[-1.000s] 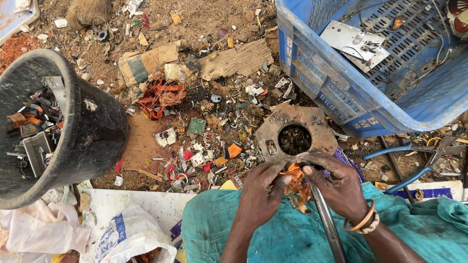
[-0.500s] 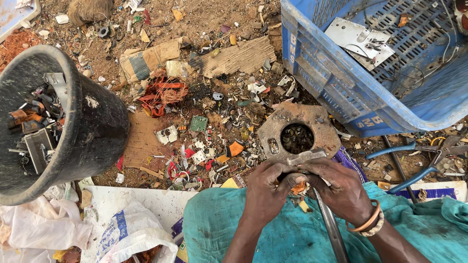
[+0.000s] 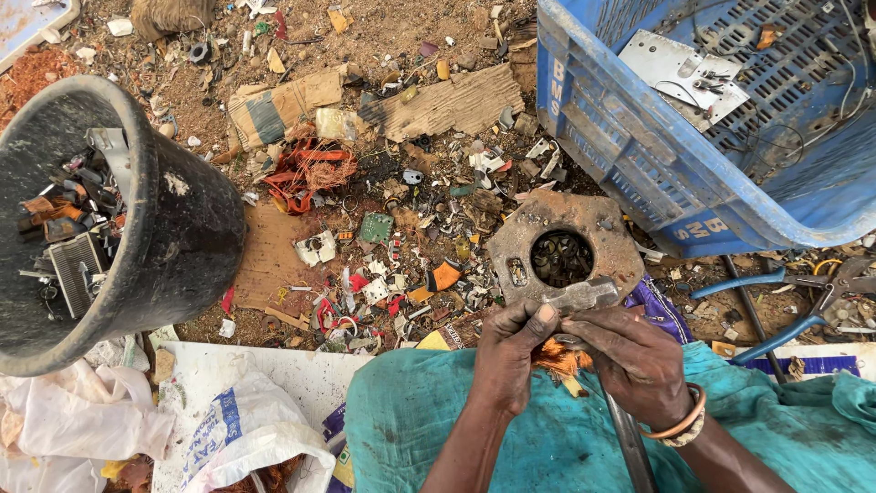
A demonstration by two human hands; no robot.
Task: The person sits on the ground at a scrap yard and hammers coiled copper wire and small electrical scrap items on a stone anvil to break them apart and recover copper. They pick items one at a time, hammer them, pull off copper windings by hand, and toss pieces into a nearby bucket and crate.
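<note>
My left hand [image 3: 507, 365] and my right hand [image 3: 631, 358] meet over my lap and both grip a small grey metal piece [image 3: 580, 296] with copper wire [image 3: 558, 358] bunched beneath it. A long metal tool [image 3: 628, 438] runs down from under my right hand. Just beyond the hands lies a rusty square metal plate [image 3: 547, 228] with a round hole in its middle. A teal cloth [image 3: 429, 429] covers my lap.
A black bucket [image 3: 173, 237] of metal scrap stands at the left. A blue plastic crate [image 3: 639, 155] holding a grey plate sits at the upper right. Blue-handled pliers [image 3: 776, 315] lie at the right. Scrap, orange wire [image 3: 306, 173] and cardboard litter the dirt; white bags [image 3: 228, 429] lie lower left.
My hands have stayed together on the metal piece, with the fingers shifting slightly. The view has drifted a little; nothing else has moved.
</note>
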